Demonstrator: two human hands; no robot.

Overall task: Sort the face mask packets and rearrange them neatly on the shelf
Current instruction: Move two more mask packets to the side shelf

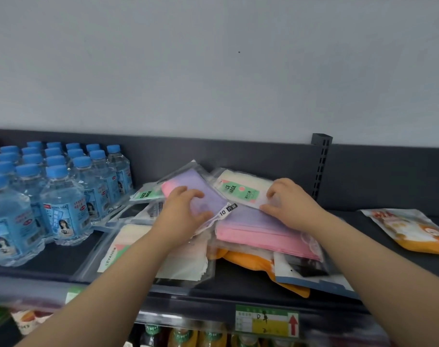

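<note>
head view: left hand (186,211) grips the purple packet (197,181), fingers curled over its top and thumb at its lower edge. right hand (288,204) pinches the near corner of the cream packet (241,187). both packets lie on a loose pile (263,234) on the shelf (63,255), between bottles (63,196) and an orange packet (414,231)

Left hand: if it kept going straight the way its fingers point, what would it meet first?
The left hand grips the clear purple-and-pink mask packet; beyond it, probably the clear cream mask packet with a green label, which the right hand holds. Depth is unclear.
</note>
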